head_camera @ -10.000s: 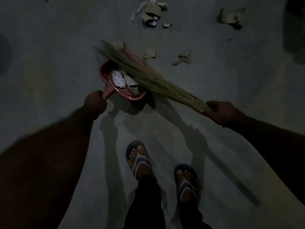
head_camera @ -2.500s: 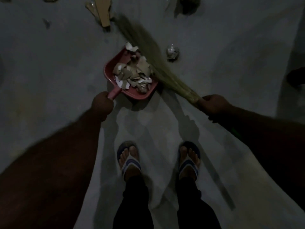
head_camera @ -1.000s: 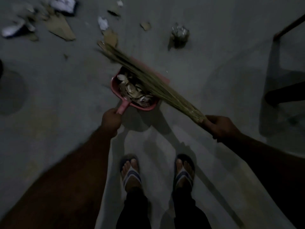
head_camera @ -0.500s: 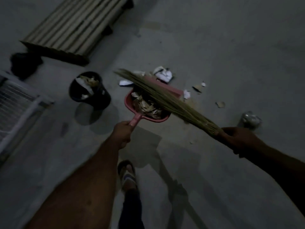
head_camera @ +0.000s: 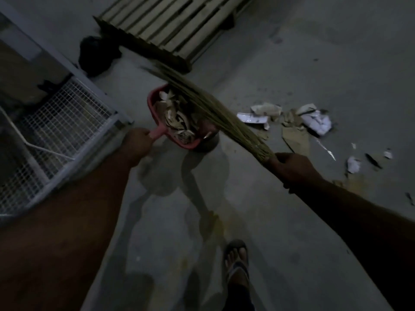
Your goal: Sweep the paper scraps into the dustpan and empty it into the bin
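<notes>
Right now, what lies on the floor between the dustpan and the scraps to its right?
In the head view, only the broom crosses above that stretch; the floor between dustpan and paper scraps looks bare.

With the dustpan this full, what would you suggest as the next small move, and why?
Probably tip the dustpan forward with the left hand: it looks held over the bin, whose rim peeks out beneath it, and the broom lies across the scraps.

The dustpan (head_camera: pixel 157 113), with scraps (head_camera: pixel 177 115) in it, lies just ahead of the left hand (head_camera: pixel 137 144) — the broom (head_camera: pixel 208 106) crosses over it from the right hand (head_camera: pixel 294 169).
</notes>
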Demonstrator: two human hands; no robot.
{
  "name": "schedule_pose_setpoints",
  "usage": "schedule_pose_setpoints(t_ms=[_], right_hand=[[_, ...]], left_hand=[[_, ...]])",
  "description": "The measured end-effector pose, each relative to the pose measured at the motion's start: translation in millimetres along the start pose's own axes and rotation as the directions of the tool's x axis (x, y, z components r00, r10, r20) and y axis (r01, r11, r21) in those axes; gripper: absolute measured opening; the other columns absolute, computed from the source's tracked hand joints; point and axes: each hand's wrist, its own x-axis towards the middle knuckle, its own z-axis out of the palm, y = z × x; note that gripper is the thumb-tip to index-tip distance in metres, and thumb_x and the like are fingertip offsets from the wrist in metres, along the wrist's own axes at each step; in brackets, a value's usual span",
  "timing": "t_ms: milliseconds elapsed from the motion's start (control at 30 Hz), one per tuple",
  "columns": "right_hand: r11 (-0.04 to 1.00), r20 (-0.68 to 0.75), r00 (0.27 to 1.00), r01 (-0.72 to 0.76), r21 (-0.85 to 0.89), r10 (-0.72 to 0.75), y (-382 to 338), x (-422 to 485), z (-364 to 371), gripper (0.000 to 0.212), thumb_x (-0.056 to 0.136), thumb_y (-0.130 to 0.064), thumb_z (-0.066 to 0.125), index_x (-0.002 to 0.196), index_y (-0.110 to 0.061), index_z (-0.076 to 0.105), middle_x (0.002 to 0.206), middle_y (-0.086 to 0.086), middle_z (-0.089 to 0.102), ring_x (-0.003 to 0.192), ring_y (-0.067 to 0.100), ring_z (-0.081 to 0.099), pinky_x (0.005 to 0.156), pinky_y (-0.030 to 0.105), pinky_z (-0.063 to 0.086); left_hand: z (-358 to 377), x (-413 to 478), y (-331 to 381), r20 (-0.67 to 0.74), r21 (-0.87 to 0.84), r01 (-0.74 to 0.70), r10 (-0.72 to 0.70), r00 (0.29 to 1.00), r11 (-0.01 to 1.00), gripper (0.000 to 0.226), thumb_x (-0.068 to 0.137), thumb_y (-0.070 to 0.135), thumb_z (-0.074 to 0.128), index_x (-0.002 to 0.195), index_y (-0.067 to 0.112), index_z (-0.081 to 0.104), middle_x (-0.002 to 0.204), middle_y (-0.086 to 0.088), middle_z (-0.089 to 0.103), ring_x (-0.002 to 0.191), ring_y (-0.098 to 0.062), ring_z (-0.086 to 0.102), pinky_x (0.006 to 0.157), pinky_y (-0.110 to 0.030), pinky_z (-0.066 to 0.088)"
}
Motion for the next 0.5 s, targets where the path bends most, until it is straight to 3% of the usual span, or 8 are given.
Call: schedule_pose_setpoints(t_ms=[100, 200, 267, 367, 500], right_hand=[[0.999, -0.024, 0.999, -0.028, -0.019, 0.027, -27, 16, 6, 0.039, 0.092, -0.056, 0.055, 0.097, -0.02, 0.071, 0.075, 0.01, 0.067, 0.059, 0.028, 0.068, 0.048, 0.035, 0.059], [0.998, -0.035, 0.998, -0.047, -0.038, 0.046, -37, 25, 11, 0.042, 0.091, -0.057, 0.055, 0.092, -0.018, 0.07, 0.072, 0.01, 0.065, 0.058, 0.029, 0.068, 0.046, 0.036, 0.058], [0.997, -0.035, 0.998, -0.057, -0.045, 0.056, -38, 28, 14, 0.043, 0.091, -0.058, 0.055, 0.09, -0.017, 0.07, 0.071, 0.011, 0.065, 0.056, 0.029, 0.067, 0.045, 0.036, 0.058], [0.996, -0.032, 0.996, -0.08, -0.032, 0.079, -33, 30, 22, 0.043, 0.091, -0.058, 0.057, 0.091, -0.017, 0.07, 0.072, 0.011, 0.066, 0.054, 0.026, 0.065, 0.046, 0.034, 0.057], [0.996, -0.031, 0.995, -0.092, -0.018, 0.091, -20, 31, 29, 0.042, 0.091, -0.055, 0.057, 0.09, -0.016, 0.071, 0.067, 0.01, 0.063, 0.052, 0.027, 0.064, 0.046, 0.036, 0.058]], left_hand=[[-10, 37, 8, -0.027, 0.136, -0.06, 0.065, 0.998, 0.989, 0.036, 0.091, 0.026, 0.051, 0.083, -0.008, 0.063, 0.081, -0.028, 0.061, 0.074, -0.038, 0.06, 0.061, -0.038, 0.044], [-8, 43, 30, -0.08, 0.257, -0.114, 0.139, 0.987, 0.96, 0.03, 0.092, 0.015, 0.051, 0.089, -0.012, 0.064, 0.098, -0.034, 0.063, 0.093, -0.044, 0.062, 0.075, -0.041, 0.048], [-2, 43, 42, -0.067, 0.314, -0.146, 0.176, 0.982, 0.938, 0.03, 0.091, 0.014, 0.051, 0.092, -0.012, 0.064, 0.1, -0.033, 0.063, 0.094, -0.044, 0.061, 0.076, -0.04, 0.046], [5, 48, 46, -0.081, 0.253, -0.099, 0.123, 0.989, 0.962, 0.024, 0.089, 0.021, 0.049, 0.083, 0.003, 0.065, 0.087, -0.018, 0.066, 0.08, -0.034, 0.063, 0.068, -0.032, 0.046], [7, 49, 49, -0.186, 0.38, -0.058, 0.138, 0.973, 0.923, 0.032, 0.091, 0.025, 0.05, 0.104, -0.001, 0.063, 0.114, -0.027, 0.058, 0.103, -0.044, 0.057, 0.084, -0.046, 0.05]])
